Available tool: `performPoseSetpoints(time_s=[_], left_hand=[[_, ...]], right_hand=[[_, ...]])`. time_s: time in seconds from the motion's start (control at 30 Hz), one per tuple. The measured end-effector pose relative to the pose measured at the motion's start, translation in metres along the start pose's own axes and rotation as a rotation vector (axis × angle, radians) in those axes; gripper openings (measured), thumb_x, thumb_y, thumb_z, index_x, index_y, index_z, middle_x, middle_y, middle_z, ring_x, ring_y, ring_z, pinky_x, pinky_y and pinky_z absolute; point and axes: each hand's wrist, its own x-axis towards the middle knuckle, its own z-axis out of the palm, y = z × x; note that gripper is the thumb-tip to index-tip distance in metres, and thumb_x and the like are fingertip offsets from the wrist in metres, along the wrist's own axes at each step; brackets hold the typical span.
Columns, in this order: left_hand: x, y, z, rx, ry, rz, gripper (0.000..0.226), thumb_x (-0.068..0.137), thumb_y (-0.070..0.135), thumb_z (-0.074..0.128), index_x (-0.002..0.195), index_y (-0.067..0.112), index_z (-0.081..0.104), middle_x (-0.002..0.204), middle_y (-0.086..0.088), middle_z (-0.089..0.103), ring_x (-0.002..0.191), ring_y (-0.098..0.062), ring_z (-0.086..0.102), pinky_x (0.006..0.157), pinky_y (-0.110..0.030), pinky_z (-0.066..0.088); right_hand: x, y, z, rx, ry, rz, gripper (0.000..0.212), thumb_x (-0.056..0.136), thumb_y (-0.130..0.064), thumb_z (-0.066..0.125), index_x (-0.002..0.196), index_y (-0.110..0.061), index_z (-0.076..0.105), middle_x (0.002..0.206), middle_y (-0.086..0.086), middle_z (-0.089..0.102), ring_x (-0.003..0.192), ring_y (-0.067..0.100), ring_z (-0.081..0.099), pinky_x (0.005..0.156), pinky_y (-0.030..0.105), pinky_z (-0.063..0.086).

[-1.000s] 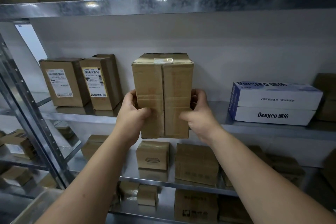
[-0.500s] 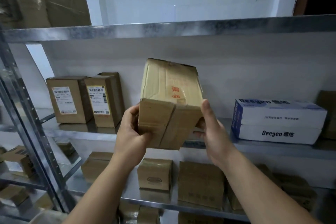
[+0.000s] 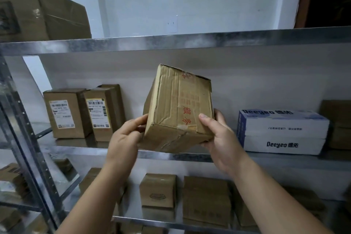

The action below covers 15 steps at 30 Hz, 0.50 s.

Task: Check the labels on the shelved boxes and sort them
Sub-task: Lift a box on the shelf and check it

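A brown cardboard box [image 3: 178, 108] with red printed characters and clear tape is held tilted in front of the middle shelf [image 3: 171, 155]. My left hand [image 3: 125, 137] grips its lower left corner with curled fingers. My right hand [image 3: 218, 135] holds its lower right side, thumb pressed on the facing panel. No shipping label shows on the faces turned toward me. Two upright brown boxes with white barcode labels [image 3: 66, 113] [image 3: 100, 115] stand on the same shelf at the left.
Two stacked white Deeyeo boxes [image 3: 283, 132] lie on the shelf at the right, with another brown box [image 3: 338, 123] behind them. A large taped carton [image 3: 41, 13] sits on the top shelf. Several small cartons [image 3: 157, 190] fill the lower shelf. A metal upright [image 3: 22, 138] stands at left.
The box was upright with its taped seam facing me; both hands have tipped and turned it, so the face with red characters now shows. The view has tilted upward.
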Motion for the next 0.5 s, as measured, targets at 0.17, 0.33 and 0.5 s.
performPoseSetpoints(time_s=[0.17,0.33,0.5], left_hand=[[-0.008,0.037,0.0,-0.087,-0.096,-0.094,0.049,0.108,0.061,0.043,0.123,0.033,0.081,0.119,0.005,0.081,0.116,-0.016,0.074,0.102,-0.039,0.052],[-0.019,0.047,0.01,-0.133,-0.087,-0.041,0.049,0.09,0.068,0.069,0.116,0.027,0.078,0.111,0.008,0.083,0.105,-0.005,0.076,0.092,-0.034,0.052],[-0.014,0.025,0.006,-0.188,-0.17,-0.127,0.07,0.075,0.051,0.082,0.135,0.017,0.07,0.125,-0.009,0.079,0.118,-0.029,0.075,0.102,-0.051,0.058]], right_hand=[[-0.001,-0.003,0.0,0.024,-0.035,-0.014,0.046,0.108,-0.018,0.061,0.151,-0.028,0.047,0.129,0.005,0.079,0.119,0.027,0.076,0.105,0.05,0.058],[-0.002,0.001,-0.002,-0.02,-0.05,-0.067,0.058,0.102,-0.009,0.068,0.151,-0.03,0.045,0.13,0.007,0.077,0.122,0.029,0.075,0.109,0.053,0.058],[-0.003,0.009,-0.006,-0.121,-0.092,-0.114,0.072,0.086,-0.011,0.077,0.145,-0.034,0.043,0.137,0.01,0.066,0.121,0.029,0.073,0.102,0.055,0.063]])
